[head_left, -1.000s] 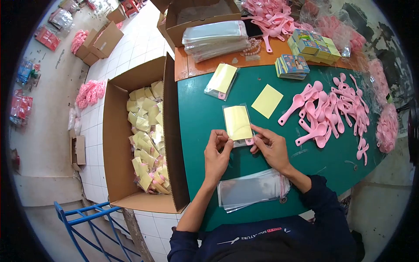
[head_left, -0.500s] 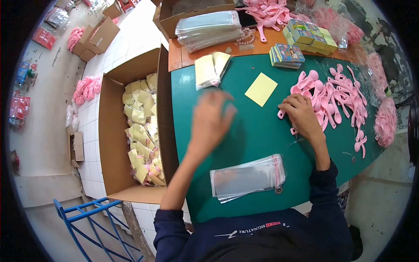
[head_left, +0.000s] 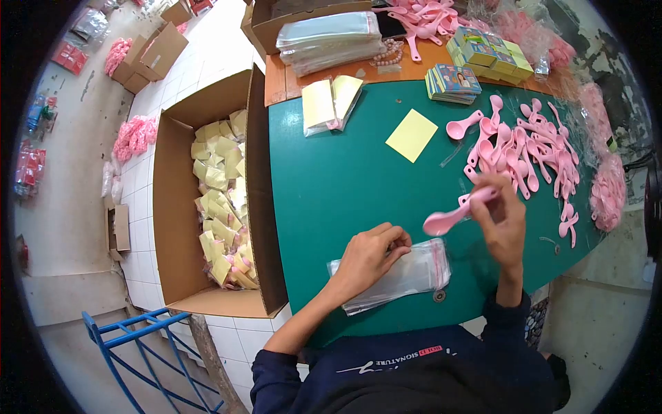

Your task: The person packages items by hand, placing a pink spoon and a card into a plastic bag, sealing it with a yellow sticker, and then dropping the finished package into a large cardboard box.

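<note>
A pink plastic measuring spoon is pinched in my right hand, its bowl pointing left above the green table. My left hand lies over a stack of clear plastic bags, thumb and fingers drawn together on the top bag; the fingertips are partly hidden. Beyond the right hand spreads a pile of pink spoons. A single yellow card rests flat in the middle of the table. Further left are two filled bags with yellow cards.
A large cardboard box left of the table holds many packed bags. Along the back are more clear bags, a stack of printed cards and banded card bundles. A blue metal frame stands at lower left.
My left hand has come down from near the filled bags onto the bag stack. My right hand has drawn back from the pile with a spoon, and some spoons there have shifted.
</note>
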`<action>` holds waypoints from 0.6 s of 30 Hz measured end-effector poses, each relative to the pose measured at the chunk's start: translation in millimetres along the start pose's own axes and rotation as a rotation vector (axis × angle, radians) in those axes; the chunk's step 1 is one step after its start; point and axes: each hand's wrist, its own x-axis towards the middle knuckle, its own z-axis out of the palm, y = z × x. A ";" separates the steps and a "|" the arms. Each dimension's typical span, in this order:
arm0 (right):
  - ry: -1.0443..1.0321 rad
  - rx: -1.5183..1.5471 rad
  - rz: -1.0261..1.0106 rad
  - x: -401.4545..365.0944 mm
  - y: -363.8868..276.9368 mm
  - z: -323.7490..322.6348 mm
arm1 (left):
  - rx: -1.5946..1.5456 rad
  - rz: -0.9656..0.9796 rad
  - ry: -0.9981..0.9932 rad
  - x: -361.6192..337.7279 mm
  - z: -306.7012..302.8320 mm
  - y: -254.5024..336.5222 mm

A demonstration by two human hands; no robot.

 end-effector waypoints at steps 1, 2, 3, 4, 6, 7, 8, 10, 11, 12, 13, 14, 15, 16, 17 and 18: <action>-0.058 -0.009 0.053 -9.4 -2.0 0.7 | -0.020 -0.009 -0.007 -0.3 -2.9 0.6; -0.114 -0.018 0.108 -15.5 -3.3 0.9 | -0.040 -0.018 -0.016 -1.3 -5.2 0.6; -0.139 -0.108 0.120 -18.9 -3.2 0.9 | -0.149 -0.055 -0.012 -2.4 -7.6 -0.4; -0.161 -0.199 0.131 -21.5 -2.2 0.8 | -0.257 -0.089 -0.009 -3.3 -10.8 -1.7; -0.182 -0.256 0.138 -21.8 -0.5 -1.7 | -0.421 -0.141 -0.015 -3.4 -20.6 -4.4; -0.184 -0.224 0.135 -18.1 1.3 -4.8 | -0.480 -0.160 -0.023 -1.3 -27.7 -6.2; -0.185 -0.191 0.132 -13.2 2.5 -6.6 | -0.538 -0.179 -0.032 1.5 -34.6 -7.7; -0.176 -0.141 0.122 10.5 -7.1 -8.8 | -0.637 -0.217 -0.012 9.9 -46.5 -2.7; -0.172 -0.115 0.114 24.7 -14.1 -8.5 | -0.623 -0.222 0.006 15.0 -53.2 2.1; -0.144 -0.099 0.090 38.7 -21.1 -6.2 | -0.608 -0.226 0.027 19.5 -59.2 6.1; -0.118 -0.081 0.065 52.3 -28.7 -2.0 | -0.645 -0.230 0.046 22.1 -63.4 8.5; -0.094 -0.061 0.036 61.2 -34.4 3.1 | -0.622 -0.202 0.061 22.7 -65.5 10.5; -0.058 -0.017 0.001 66.1 -38.1 9.0 | -0.597 -0.175 0.079 23.2 -68.0 12.2; -0.025 0.029 -0.034 70.9 -41.1 15.2 | -0.571 -0.149 0.099 23.7 -71.1 13.2; 0.007 0.078 -0.069 75.1 -42.5 19.8 | -0.572 -0.141 0.119 23.3 -74.0 13.5; -0.002 0.102 -0.091 76.8 -41.9 23.6 | -0.573 -0.135 0.136 21.8 -76.0 13.2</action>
